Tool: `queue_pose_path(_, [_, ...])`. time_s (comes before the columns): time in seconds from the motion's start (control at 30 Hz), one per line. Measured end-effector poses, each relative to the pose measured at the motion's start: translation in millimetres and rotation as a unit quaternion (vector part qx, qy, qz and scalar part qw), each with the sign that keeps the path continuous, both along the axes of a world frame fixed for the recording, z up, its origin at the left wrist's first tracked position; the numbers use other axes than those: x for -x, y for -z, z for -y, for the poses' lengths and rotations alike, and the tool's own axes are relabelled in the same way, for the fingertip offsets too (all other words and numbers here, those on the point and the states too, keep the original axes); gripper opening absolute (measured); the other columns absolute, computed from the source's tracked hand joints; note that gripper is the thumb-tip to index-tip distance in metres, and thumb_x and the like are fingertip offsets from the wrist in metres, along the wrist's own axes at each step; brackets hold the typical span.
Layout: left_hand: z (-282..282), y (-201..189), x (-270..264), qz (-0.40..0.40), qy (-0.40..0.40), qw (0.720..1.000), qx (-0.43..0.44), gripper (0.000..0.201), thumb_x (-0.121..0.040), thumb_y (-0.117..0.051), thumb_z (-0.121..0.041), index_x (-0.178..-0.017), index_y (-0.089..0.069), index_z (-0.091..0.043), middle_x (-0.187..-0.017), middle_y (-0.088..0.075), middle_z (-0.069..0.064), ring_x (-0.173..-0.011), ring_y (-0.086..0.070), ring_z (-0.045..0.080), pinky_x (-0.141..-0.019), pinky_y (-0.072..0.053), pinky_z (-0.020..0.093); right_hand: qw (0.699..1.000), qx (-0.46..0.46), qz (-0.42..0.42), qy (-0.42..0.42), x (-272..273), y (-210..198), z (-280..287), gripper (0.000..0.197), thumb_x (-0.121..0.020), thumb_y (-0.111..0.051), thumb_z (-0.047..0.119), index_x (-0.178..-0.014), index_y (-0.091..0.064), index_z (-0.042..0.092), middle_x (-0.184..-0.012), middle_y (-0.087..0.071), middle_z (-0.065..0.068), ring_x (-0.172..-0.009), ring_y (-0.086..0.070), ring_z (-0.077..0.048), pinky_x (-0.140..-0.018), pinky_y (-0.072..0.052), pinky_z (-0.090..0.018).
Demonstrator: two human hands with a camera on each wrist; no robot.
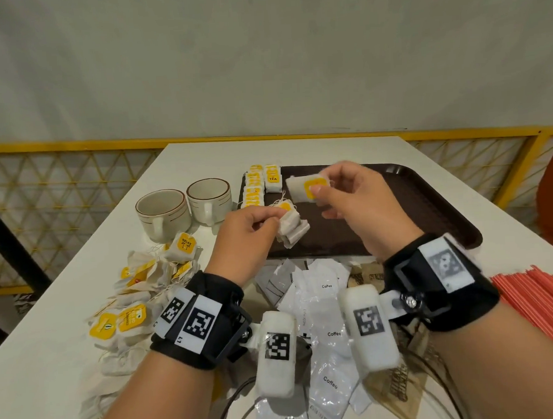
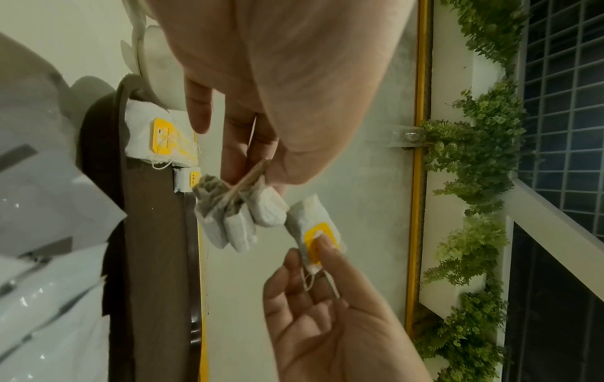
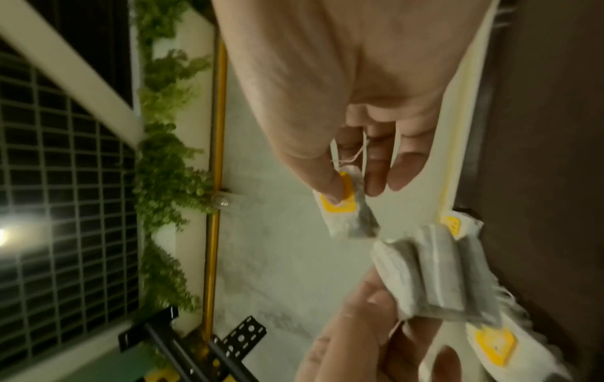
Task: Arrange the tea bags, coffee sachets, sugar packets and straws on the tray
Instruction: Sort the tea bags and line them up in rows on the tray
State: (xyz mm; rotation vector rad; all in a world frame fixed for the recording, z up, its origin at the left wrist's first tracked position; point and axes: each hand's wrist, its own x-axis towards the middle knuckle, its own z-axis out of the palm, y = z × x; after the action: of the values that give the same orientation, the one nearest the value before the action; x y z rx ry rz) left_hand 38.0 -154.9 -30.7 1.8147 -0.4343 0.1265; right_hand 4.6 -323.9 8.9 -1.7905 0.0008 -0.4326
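Our left hand (image 1: 244,230) pinches a bunch of soft papery tea bags (image 1: 291,229); our right hand (image 1: 358,205) pinches one yellow-tagged bag (image 1: 306,188) above the brown tray (image 1: 429,207).

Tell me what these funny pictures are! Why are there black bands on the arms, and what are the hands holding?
A person wears cameras: one on the head, one on each wrist, inside those black bands. The big picture looks down from the head; the sideways ones look along each hand. The left hand grips a small bundle of tea bags. The right hand pinches one tea bag. Both are over a brown tray with tea bags lined up in its corner. The table also holds two cups, coffee sachets and red straws.
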Motion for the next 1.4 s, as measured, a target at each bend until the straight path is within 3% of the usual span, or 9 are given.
queue_pose_path(0.23, [-6,-12,-14,0.029,-0.018,0.999,0.037,0.026,-0.087,-0.062,-0.003,-0.078,-0.070,-0.026,-0.084,-0.068,-0.005,-0.080,-0.062,0.007,-0.079,-0.049,0.020,0.979,0.195,-0.010,-0.059,-17,-50,19,0.016,-0.082,-0.073,0.004,-0.082,-0.064,0.018,-0.080,-0.061,-0.009,-0.074,-0.055,-0.016,-0.064,-0.047,-0.027])
queue_pose_path(0.37, [-7,-34,-31,0.035,0.002,0.999,-0.009,0.019,-0.082,-0.068,-0.003,-0.085,-0.059,-0.019,-0.077,-0.062,0.004,-0.069,-0.058,0.012,-0.069,-0.048,0.026,0.961,0.255,-0.061,-0.092,-27,-61,29,0.008,-0.083,-0.072,0.013,-0.081,-0.066,0.018,-0.076,-0.063,0.004,-0.063,-0.057,-0.001,-0.060,-0.052,-0.018])
queue_pose_path(0.47, [-5,-49,-49,0.019,0.036,0.994,-0.102,0.030,-0.080,-0.073,-0.007,-0.099,-0.056,-0.023,-0.070,-0.059,-0.005,-0.061,-0.056,0.006,-0.064,-0.043,0.021,0.951,0.275,-0.082,-0.116,-42,-65,37,0.012,-0.083,-0.072,0.009,-0.082,-0.068,0.020,-0.077,-0.063,-0.001,-0.064,-0.057,-0.003,-0.063,-0.055,-0.023])
queue_pose_path(0.73, [22,-66,-118,0.038,0.033,0.949,-0.311,0.012,-0.081,-0.070,-0.008,-0.083,-0.061,-0.015,-0.083,-0.066,0.004,-0.077,-0.063,0.019,-0.067,-0.051,0.028,0.944,0.295,-0.105,-0.103,-90,-62,42,0.011,-0.087,-0.066,0.002,-0.091,-0.066,0.011,-0.085,-0.060,-0.004,-0.071,-0.064,-0.014,-0.075,-0.060,-0.036])
queue_pose_path(0.83, [35,-66,-142,0.023,0.033,0.937,-0.346,0.014,-0.079,-0.069,-0.005,-0.082,-0.060,-0.015,-0.085,-0.067,0.008,-0.078,-0.067,0.024,-0.071,-0.055,0.035,0.945,0.287,-0.115,-0.105,-109,-54,41,0.020,-0.083,-0.063,-0.011,-0.093,-0.064,0.006,-0.078,-0.060,-0.005,-0.065,-0.062,-0.018,-0.068,-0.061,-0.032])
queue_pose_path(0.97, [47,-61,-167,0.021,0.043,0.920,-0.389,0.014,-0.084,-0.065,-0.008,-0.092,-0.062,-0.019,-0.080,-0.063,0.001,-0.060,-0.058,0.015,-0.058,-0.049,0.024,0.938,0.275,-0.149,-0.147,-134,-37,37,0.021,-0.082,-0.063,-0.011,-0.084,-0.064,0.010,-0.074,-0.064,-0.006,-0.061,-0.057,-0.023,-0.059,-0.052,-0.031])
queue_pose_path(1.13, [48,-46,-190,-0.015,0.091,0.892,-0.442,0.017,-0.081,-0.065,-0.005,-0.091,-0.061,-0.018,-0.088,-0.065,0.007,-0.070,-0.063,0.021,-0.077,-0.058,0.039,0.935,0.223,-0.190,-0.198,-153,-13,29,0.019,-0.084,-0.064,-0.007,-0.086,-0.062,0.011,-0.074,-0.061,-0.003,-0.062,-0.063,-0.015,-0.062,-0.056,-0.028])
queue_pose_path(1.27, [45,-40,-198,-0.001,0.128,0.878,-0.462,0.017,-0.081,-0.066,-0.009,-0.096,-0.063,-0.017,-0.083,-0.061,-0.001,-0.070,-0.058,0.015,-0.070,-0.053,0.029,0.931,0.255,-0.181,-0.191,-163,7,21,0.018,-0.083,-0.066,-0.006,-0.087,-0.063,0.011,-0.075,-0.060,-0.003,-0.066,-0.062,-0.015,-0.068,-0.057,-0.035])
queue_pose_path(1.4, [44,-42,-201,0.043,0.125,0.871,-0.473,0.024,-0.083,-0.069,-0.015,-0.107,-0.065,-0.013,-0.089,-0.058,-0.004,-0.079,-0.054,0.012,-0.066,-0.041,0.022,0.928,0.285,-0.167,-0.173,-171,8,23,0.008,-0.086,-0.068,0.007,-0.091,-0.066,0.013,-0.081,-0.064,-0.004,-0.071,-0.063,-0.014,-0.061,-0.056,-0.025])
